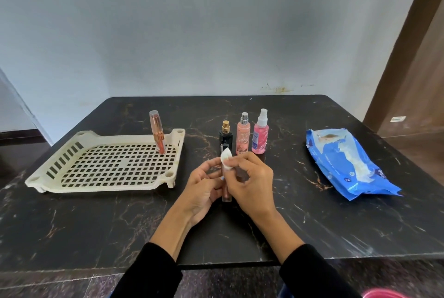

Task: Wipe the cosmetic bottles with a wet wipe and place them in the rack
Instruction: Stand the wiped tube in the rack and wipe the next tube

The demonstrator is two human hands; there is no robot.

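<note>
While I watch through the head camera, my left hand (204, 187) grips a slim clear-capped cosmetic tube with a dark body (226, 192), holding it roughly upright above the middle of the black marble-patterned table (96, 230), a little nearer the front edge than the back. My right hand (252, 182) pinches a small folded white wet wipe (226, 158) against the upper part of that tube, fingers curled round it. Just behind my hands, toward the back edge, three bottles stand in a row close together: a black square bottle with a gold sprayer (225, 135), a peach-pink bottle with a silver sprayer (243, 135) and a bright pink bottle with a white sprayer (260, 134). Toward the left edge lies the cream plastic rack with a square-holed grid floor (101, 165), and in its far right corner stands a rose-gold tube with a clear cap (157, 131), upright with a slight lean. Near the right edge lies a blue wet-wipe packet (348, 165), its flap open with white wipe showing. Black sleeves (153, 273) cover both forearms.
</note>
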